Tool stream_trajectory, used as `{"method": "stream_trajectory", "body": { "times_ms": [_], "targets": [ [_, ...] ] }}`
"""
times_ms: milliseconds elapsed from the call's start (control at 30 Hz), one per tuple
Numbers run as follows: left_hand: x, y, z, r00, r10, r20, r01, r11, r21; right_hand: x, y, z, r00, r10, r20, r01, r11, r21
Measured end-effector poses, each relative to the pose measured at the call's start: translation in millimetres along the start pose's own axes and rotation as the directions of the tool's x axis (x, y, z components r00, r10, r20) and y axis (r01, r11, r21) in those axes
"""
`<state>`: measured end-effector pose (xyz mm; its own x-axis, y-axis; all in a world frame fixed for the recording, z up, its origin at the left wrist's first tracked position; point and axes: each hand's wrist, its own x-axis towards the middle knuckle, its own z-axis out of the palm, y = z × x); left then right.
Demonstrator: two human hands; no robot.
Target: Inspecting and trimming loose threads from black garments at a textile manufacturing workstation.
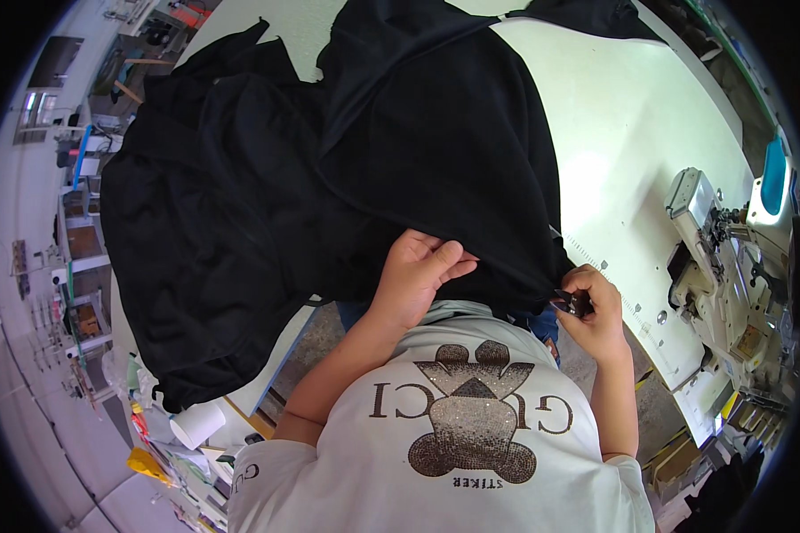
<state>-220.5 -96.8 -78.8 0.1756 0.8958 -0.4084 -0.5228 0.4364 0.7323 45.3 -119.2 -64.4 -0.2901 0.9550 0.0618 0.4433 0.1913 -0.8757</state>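
Black fabric (436, 133), in large soft folds, covers much of the pale table and hangs over its near edge toward my body. My left hand (418, 275) is closed, thumb against fingers, at the fabric's near edge. Part of that edge lies at the fingertips. To the right, at the fabric's lower right corner, my right hand (596, 311) is closed around a small black-and-metal tool (564, 304). The fingers cover most of this tool, so its exact kind is hidden. Its tip is right beside the cloth.
A sewing machine (707, 240) stands at the right of the white tabletop (613, 133), with ruler marks along the near edge. Another heap of black cloth (204, 195) spreads left. A white cylinder (198, 425) sits at lower left. Shelves and equipment line the far left.
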Motion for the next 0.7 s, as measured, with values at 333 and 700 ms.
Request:
{"method": "stream_trajectory", "body": {
  "times_ms": [333,700],
  "targets": [
    [3.1,-1.1,-4.4,0.999,0.000,-0.039,-0.001,1.000,-0.025,0.3,-4.5,-3.4,0.997,0.078,0.027,-0.079,0.997,0.012],
    [0.0,4.0,0.2,0.996,0.035,-0.085,-0.035,0.999,-0.003,23.9,-9.0,-5.6,0.951,0.252,-0.180,-0.137,0.862,0.488]
  ]
}}
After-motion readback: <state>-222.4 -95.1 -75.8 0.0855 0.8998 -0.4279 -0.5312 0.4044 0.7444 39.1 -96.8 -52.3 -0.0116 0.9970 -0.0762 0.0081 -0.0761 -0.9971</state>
